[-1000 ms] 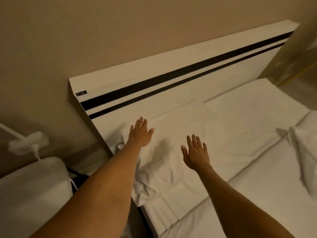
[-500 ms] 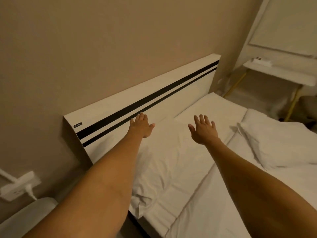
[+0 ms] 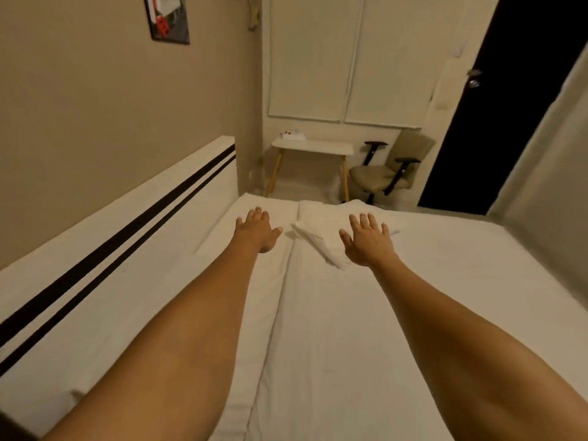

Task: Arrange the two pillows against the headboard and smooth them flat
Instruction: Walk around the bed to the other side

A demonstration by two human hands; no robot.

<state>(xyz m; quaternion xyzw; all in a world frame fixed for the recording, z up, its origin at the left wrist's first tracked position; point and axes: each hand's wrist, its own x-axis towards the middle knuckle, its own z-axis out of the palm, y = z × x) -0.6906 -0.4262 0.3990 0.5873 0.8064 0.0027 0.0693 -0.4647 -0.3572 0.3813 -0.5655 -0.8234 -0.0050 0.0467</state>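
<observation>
One white pillow [image 3: 171,291] lies flat along the white headboard [image 3: 152,189] with two black stripes, partly under my left forearm. The second white pillow [image 3: 318,233] lies rumpled at the far end of the bed [image 3: 429,313], a little out from the headboard. My left hand [image 3: 257,230] is stretched out, fingers spread, just left of that pillow's corner and holding nothing. My right hand [image 3: 366,241] is open over the pillow's right half. Whether it touches the pillow I cannot tell.
Past the bed stand a small white side table [image 3: 313,148] with thin legs and a beige office chair [image 3: 388,175]. A dark doorway [image 3: 509,106] is at the back right, white cupboard doors [image 3: 343,58] behind the table, a picture [image 3: 167,17] on the wall.
My view has swung right, from the near pillow to the far end of the bed. Both open hands have left the near pillow and moved toward the second one.
</observation>
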